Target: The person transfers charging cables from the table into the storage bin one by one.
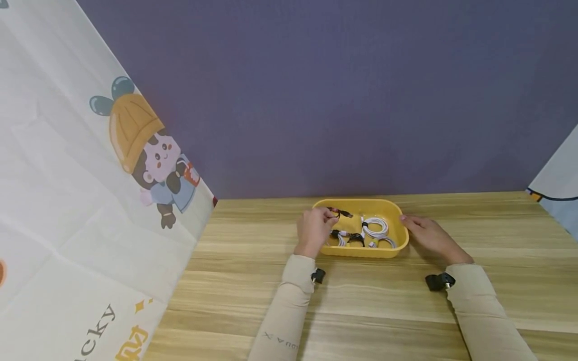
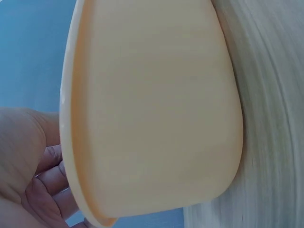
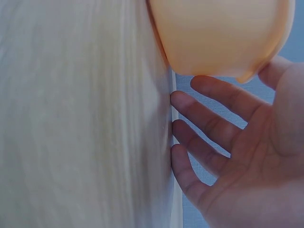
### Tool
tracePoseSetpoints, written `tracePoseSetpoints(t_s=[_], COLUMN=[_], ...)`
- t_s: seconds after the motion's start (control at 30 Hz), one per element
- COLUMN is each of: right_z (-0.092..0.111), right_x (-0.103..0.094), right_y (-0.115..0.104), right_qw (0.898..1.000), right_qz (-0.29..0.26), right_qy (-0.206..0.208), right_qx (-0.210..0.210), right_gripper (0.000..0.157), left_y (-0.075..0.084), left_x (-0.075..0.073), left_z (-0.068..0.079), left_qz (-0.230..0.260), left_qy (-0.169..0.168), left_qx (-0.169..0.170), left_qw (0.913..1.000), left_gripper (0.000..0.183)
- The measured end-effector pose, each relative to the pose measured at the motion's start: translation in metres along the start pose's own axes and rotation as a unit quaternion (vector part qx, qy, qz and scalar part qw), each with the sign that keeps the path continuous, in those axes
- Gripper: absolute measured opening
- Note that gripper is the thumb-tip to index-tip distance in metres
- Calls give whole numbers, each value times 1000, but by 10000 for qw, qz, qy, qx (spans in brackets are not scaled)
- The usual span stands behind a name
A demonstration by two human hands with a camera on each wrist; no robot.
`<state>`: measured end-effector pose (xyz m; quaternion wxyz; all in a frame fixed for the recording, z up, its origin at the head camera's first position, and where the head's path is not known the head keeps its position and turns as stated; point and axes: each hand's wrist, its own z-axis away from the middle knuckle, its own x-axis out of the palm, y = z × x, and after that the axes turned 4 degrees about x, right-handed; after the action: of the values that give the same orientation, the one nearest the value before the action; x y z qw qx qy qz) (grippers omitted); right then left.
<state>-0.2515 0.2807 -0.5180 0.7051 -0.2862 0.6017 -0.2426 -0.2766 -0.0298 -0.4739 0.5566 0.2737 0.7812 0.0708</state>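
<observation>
A yellow plastic basket [image 1: 361, 252] with rounded corners stands on the table and holds several coiled cables. My left hand [image 1: 314, 229] reaches over its left end; thumb and fingertips pinch a black USB cable [image 1: 346, 214], its plug pointing right. In the left wrist view the basket's outer wall [image 2: 156, 109] hides the fingertips and the cable. At the right end, my right hand [image 1: 431, 236] holds the basket, thumb at the rim and index finger against the outer wall. The other fingers [image 3: 204, 116] of that hand are spread, tips at the tabletop.
Inside the basket lie a white coiled cable [image 1: 376, 227], a grey coil [image 1: 387, 242] and a black coil [image 1: 356, 239]. The wooden table [image 1: 370, 311] meets a dark purple panel [image 1: 343, 100] at the back. A printed white cloth [image 1: 58, 165] hangs at the left.
</observation>
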Motion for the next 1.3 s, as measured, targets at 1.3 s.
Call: tracePoseSetpoints(t_s=[1.3], right_z=[-2], right_x=[-1], right_y=[0], right_qw=[9999], right_qz=[-31], right_qy=[-33], right_qx=[110], right_gripper=[79], left_y=[4], left_x=[22], left_z=[-16], left_qz=[-1312], left_qy=[-342], left_qx=[238], left_qw=[9905], left_gripper=[11])
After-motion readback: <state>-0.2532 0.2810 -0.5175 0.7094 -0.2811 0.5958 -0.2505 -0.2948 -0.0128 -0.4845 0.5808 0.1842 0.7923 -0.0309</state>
